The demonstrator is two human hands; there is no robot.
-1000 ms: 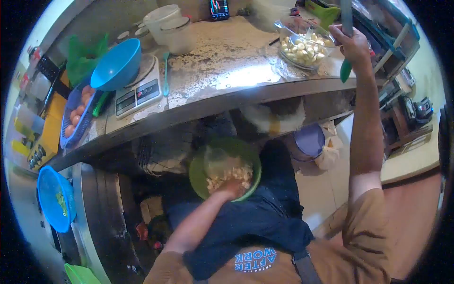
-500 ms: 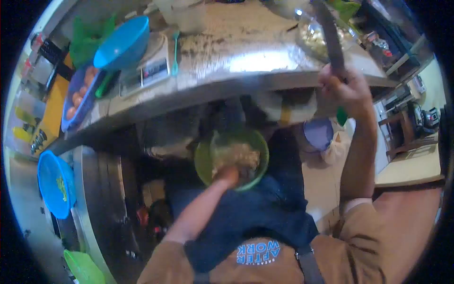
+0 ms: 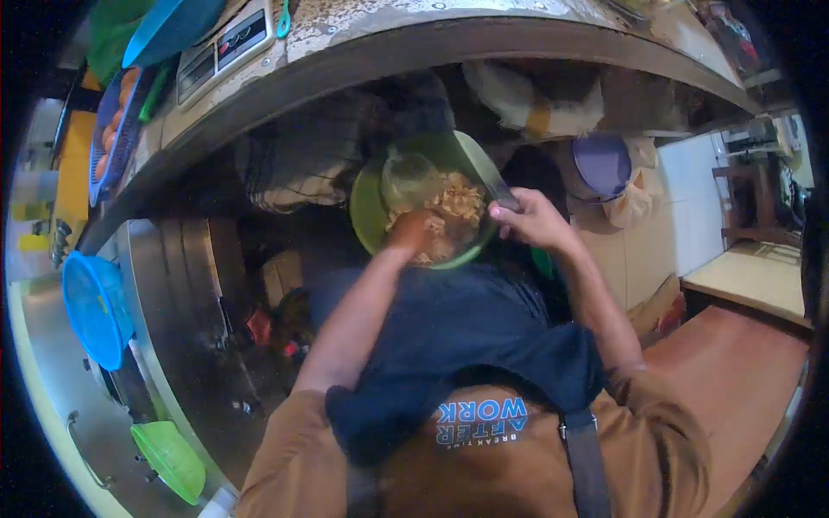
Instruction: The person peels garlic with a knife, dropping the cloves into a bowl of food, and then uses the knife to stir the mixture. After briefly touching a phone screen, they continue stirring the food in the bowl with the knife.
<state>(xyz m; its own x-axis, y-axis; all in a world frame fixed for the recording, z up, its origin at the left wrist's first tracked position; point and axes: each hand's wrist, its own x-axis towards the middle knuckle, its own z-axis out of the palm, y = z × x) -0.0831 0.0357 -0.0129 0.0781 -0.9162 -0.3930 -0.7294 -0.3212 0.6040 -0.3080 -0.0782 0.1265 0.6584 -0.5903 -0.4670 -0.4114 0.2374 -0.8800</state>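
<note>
Right hand (image 3: 528,219) came down right of the green bowl (image 3: 366,209), pinching the knife (image 3: 486,173); left hand (image 3: 414,231) in food (image 3: 459,200), grip hidden.

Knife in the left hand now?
No, the right hand holds the knife, while the left hand is down in the green bowl.

The green bowl (image 3: 369,209) looks like smooth plastic with a little shine. The knife (image 3: 486,174) is smooth, grey metal at its long end. The dark apron (image 3: 440,306) is dull cloth, and the brown shirt (image 3: 423,483) is dull, wrinkly cloth. The surface (image 3: 363,23) looks rough and patchy. The purple tub (image 3: 602,164) looks like smooth plastic.
</note>
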